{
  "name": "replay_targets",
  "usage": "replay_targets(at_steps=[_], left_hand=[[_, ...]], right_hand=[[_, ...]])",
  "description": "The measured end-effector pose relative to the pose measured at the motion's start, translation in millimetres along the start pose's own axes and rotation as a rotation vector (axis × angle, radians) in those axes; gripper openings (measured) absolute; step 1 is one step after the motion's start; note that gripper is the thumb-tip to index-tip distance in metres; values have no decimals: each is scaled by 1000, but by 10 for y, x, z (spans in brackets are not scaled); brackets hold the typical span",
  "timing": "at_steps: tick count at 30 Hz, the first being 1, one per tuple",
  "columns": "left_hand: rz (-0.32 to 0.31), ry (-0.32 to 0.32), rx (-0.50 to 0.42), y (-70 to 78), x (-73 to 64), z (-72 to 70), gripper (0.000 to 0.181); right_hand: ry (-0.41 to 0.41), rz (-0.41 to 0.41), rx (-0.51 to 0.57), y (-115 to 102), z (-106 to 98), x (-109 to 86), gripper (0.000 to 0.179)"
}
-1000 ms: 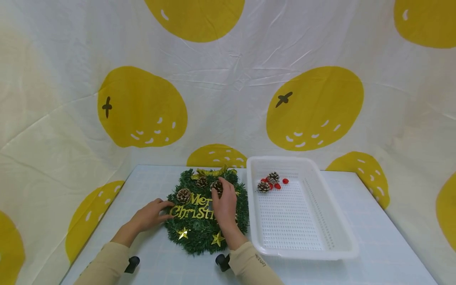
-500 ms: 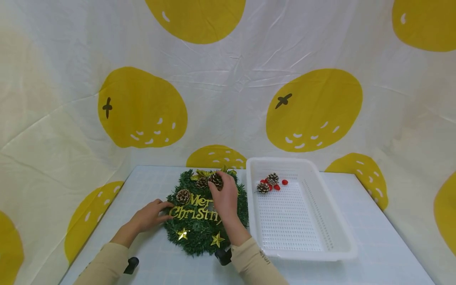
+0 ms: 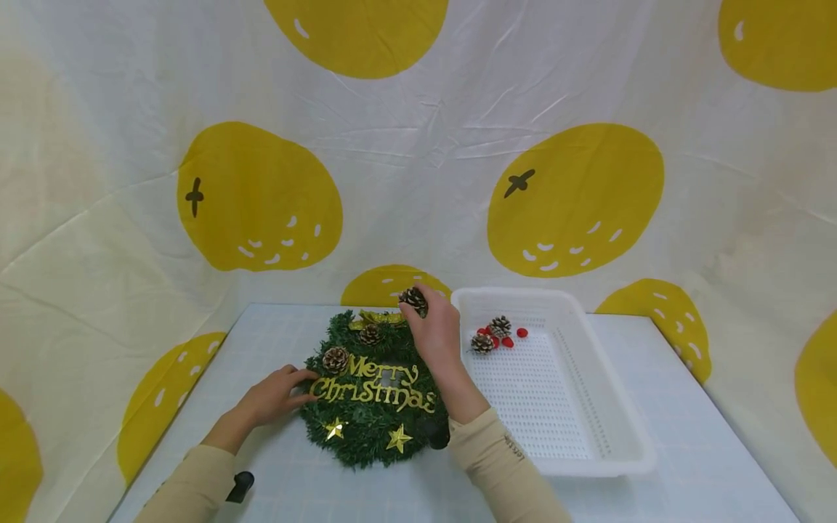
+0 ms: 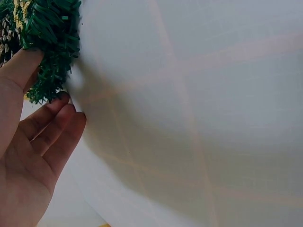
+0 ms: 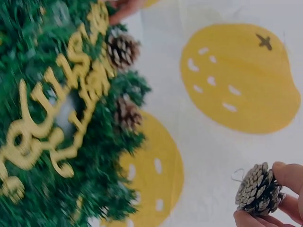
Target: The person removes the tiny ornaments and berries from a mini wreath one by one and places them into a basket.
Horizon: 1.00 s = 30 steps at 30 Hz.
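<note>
A green Christmas wreath (image 3: 366,447) lies on the table with gold "Merry Christmas" lettering (image 3: 375,392), two gold stars and a gold ribbon at its far edge. Two pine cones sit on it, one (image 3: 336,359) by the lettering and one (image 3: 370,335) near the ribbon. My left hand (image 3: 275,396) holds the wreath's left edge, its thumb on the greenery and the fingertips at the rim in the left wrist view. Above the wreath's far right side, my right hand (image 3: 437,330) pinches a frosted pine cone (image 5: 258,191) with a thin wire loop sticking out.
To the right of the wreath stands a white plastic basket (image 3: 621,414) holding two pine cones (image 3: 500,326) and several red berries (image 3: 522,333). A cloth with yellow fruit prints (image 3: 575,200) hangs behind the table (image 3: 686,436).
My right hand has lifted the pine cone off the wreath, up and to the far right, uncovering the rest of the lettering. My left hand stays at the wreath's left edge.
</note>
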<state>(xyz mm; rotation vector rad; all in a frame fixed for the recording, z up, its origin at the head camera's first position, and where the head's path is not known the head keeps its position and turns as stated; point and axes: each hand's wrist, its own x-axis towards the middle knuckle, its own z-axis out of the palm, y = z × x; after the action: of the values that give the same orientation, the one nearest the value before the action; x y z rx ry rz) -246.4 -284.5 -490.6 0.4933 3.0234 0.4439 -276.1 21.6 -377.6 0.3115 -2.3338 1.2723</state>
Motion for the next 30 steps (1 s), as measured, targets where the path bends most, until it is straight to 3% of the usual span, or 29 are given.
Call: replay_targets(at_steps=[9,30], left_hand=[[0,-1,0,-21,7,8,43],[19,-2,-3,-24,19,8,42]], right_hand=[[38,-26,-38,133,-206,175,45],[3,178,-154,656,-496,395,48]])
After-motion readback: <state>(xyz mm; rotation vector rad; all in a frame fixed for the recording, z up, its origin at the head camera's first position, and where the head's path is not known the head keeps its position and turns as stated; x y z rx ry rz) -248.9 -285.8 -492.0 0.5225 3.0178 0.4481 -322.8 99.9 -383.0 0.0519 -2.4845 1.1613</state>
